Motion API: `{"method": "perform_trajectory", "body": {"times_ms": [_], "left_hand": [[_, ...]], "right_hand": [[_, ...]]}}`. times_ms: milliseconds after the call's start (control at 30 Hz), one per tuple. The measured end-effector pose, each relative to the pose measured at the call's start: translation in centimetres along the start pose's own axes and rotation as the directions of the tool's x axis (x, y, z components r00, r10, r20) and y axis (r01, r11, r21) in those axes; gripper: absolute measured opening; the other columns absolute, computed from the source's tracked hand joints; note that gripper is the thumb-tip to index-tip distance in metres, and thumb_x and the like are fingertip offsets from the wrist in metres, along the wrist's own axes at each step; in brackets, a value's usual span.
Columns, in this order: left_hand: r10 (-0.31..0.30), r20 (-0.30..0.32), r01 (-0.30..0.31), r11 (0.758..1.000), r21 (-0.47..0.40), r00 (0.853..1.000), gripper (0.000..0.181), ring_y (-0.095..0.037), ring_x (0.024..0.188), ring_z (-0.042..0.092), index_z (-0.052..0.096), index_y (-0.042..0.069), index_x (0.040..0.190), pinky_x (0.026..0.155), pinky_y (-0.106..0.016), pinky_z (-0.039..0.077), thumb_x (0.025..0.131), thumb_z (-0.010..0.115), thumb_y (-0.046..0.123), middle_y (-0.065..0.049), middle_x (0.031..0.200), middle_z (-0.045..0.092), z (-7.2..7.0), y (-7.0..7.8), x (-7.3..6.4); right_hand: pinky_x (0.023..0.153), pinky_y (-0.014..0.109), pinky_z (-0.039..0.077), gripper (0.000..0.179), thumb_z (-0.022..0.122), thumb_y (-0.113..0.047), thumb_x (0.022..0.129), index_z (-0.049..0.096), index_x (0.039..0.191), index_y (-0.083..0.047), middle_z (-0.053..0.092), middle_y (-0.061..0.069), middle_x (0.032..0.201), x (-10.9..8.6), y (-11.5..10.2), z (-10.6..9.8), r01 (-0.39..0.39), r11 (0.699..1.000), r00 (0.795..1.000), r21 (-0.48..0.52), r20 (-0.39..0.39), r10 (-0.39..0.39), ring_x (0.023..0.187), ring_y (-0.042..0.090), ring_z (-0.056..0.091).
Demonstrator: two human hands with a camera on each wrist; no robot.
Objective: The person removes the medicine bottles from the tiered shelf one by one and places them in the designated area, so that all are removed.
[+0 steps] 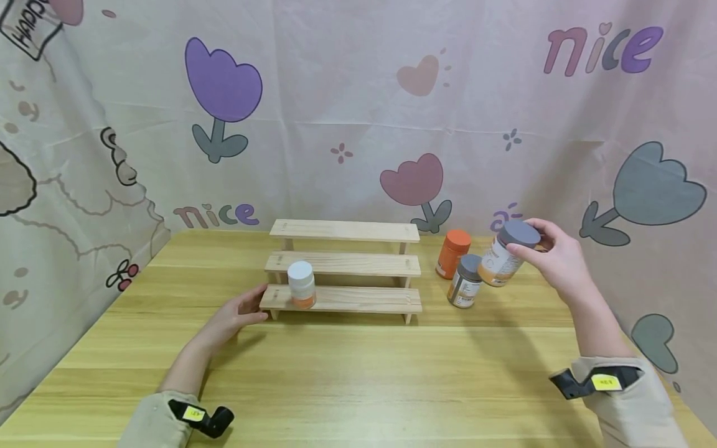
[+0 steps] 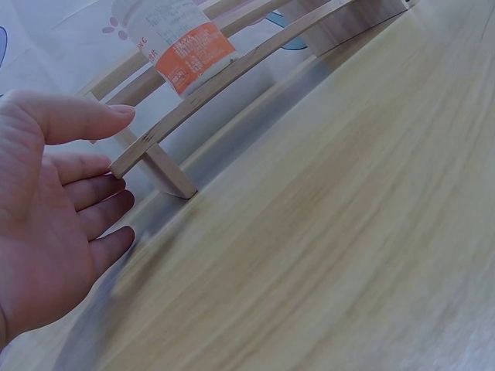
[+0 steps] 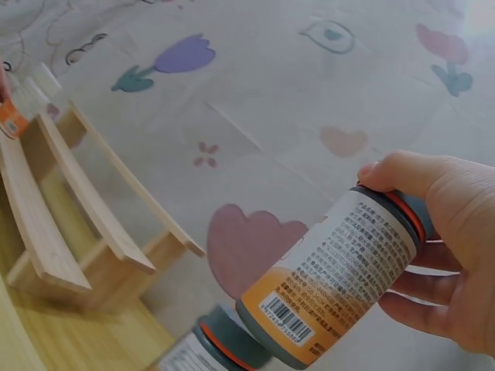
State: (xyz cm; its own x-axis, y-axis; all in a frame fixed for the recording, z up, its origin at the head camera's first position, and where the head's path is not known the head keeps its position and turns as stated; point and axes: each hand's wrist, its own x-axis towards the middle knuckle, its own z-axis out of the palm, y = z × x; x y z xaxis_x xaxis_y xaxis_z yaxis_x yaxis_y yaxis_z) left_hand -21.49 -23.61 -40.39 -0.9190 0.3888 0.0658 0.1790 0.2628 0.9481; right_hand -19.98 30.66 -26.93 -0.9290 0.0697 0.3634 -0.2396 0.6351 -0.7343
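My right hand [image 1: 560, 261] grips a grey-lidded pill bottle [image 1: 500, 261] near its lid, tilted and raised beside the other bottles. In the right wrist view its label [image 3: 332, 263] shows white and orange with a barcode. A second grey-lidded bottle [image 1: 465, 283] stands on the table just left of it, and an orange bottle [image 1: 453, 254] stands behind. My left hand [image 1: 235, 317] is at the left end of a three-step wooden rack [image 1: 358, 298], fingers fairly straight, fingertips right at the lowest step's end. A white-capped bottle [image 1: 302, 286] stands upright on that lowest step, towards the left.
The rack's middle step [image 1: 358, 264] and top step [image 1: 347, 230] rise behind the lowest one. A patterned cloth [image 1: 336, 112] hangs behind the wooden table [image 1: 347, 386] and along its left side.
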Motion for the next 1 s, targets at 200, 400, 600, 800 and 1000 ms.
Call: {"method": "perform_trajectory", "body": {"times_ms": [200,400,600,800,1000], "left_hand": [[0.007,-0.002,-0.007,1.000,0.017,1.000,0.072,-0.047,0.132,0.021,0.014,-0.011,0.143,0.104,-0.055,0.019,0.090,0.057,0.011,-0.032,0.146,0.017,0.0,0.1,0.1],[0.005,-0.002,-0.005,1.000,0.005,1.000,0.071,-0.048,0.131,0.020,0.014,-0.012,0.143,0.104,-0.055,0.019,0.089,0.056,0.009,-0.033,0.146,0.016,0.1,0.1,0.0],[0.002,-0.005,-0.002,1.000,0.000,1.000,0.070,-0.048,0.131,0.021,0.013,-0.012,0.143,0.103,-0.055,0.020,0.089,0.055,0.008,-0.033,0.146,0.016,0.2,0.0,-0.1],[-0.004,-0.002,0.004,1.000,-0.012,1.000,0.071,-0.047,0.132,0.019,0.013,-0.011,0.143,0.104,-0.056,0.018,0.090,0.055,0.009,-0.032,0.146,0.015,0.2,0.1,-0.2],[-0.017,-0.002,0.017,1.000,-0.011,1.000,0.072,-0.047,0.132,0.019,0.012,-0.010,0.144,0.104,-0.053,0.021,0.090,0.056,0.010,-0.031,0.147,0.015,0.2,0.2,-0.2]], "right_hand": [[0.071,0.011,0.039,0.055,0.065,-0.027,0.087,0.041,0.130,-0.002,0.046,0.001,0.113,-0.1,1.6,-1.5,-0.040,0.999,0.999,-0.020,-0.028,0.040,0.093,0.004,0.046],[0.085,0.034,0.044,0.062,0.062,-0.035,0.088,0.036,0.133,-0.001,0.043,0.013,0.123,0.2,3.0,-2.1,-0.110,0.991,0.994,-0.070,-0.029,0.108,0.106,0.023,0.045],[0.092,0.062,0.034,0.070,0.059,-0.039,0.089,0.031,0.137,0.004,0.038,0.029,0.132,0.4,5.0,-1.9,-0.169,0.983,0.986,-0.076,-0.002,0.169,0.117,0.045,0.038],[0.092,0.063,0.034,0.075,0.059,-0.042,0.088,0.029,0.138,0.006,0.036,0.034,0.134,0.3,6.7,-1.0,-0.204,0.976,0.979,-0.075,0.004,0.205,0.119,0.048,0.037],[0.092,0.064,0.033,0.078,0.060,-0.041,0.087,0.028,0.139,0.007,0.033,0.035,0.135,-0.1,8.2,0.1,-0.210,0.976,0.977,-0.065,0.015,0.211,0.121,0.052,0.033]]}}
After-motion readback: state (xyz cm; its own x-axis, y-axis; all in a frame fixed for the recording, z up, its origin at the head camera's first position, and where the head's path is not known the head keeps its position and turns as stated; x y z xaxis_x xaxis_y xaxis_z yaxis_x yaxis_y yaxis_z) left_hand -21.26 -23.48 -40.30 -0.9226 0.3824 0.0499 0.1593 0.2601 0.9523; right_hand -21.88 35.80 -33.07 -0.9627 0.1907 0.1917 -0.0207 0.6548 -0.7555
